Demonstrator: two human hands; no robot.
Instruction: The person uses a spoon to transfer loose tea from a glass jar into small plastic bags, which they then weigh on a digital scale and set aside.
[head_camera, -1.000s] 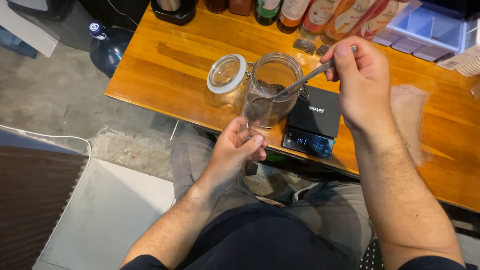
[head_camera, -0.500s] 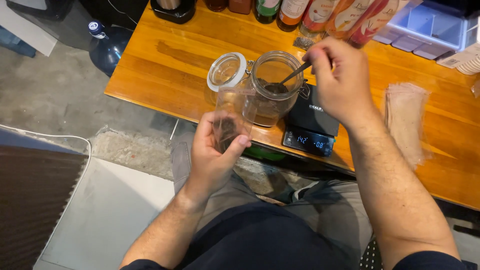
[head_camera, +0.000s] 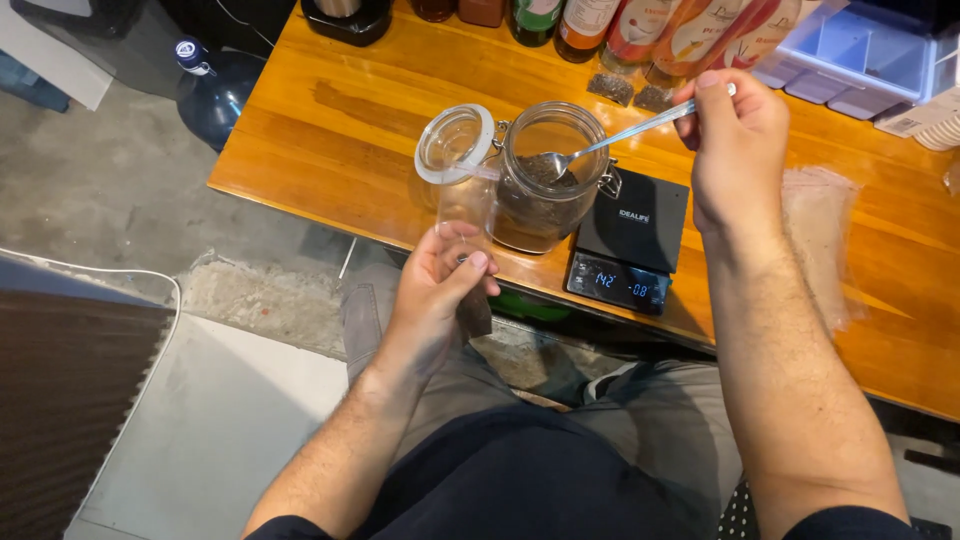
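My left hand grips a small clear plastic bag with a dark clump at its bottom, held upright just in front of the table edge beside the jar. A glass jar partly full of dark loose stuff stands on the wooden table, its hinged lid swung open to the left. My right hand pinches the handle of a metal spoon. The spoon's bowl sits at the jar's mouth with dark stuff on it.
A black digital scale with a lit display lies right of the jar. Clear empty bags lie further right. Bottles and a clear plastic box line the back. A blue water bottle stands on the floor.
My left hand has brought the bag from under the jar's front to its left side, mouth up. The spoon has come up from deep in the jar to its mouth.
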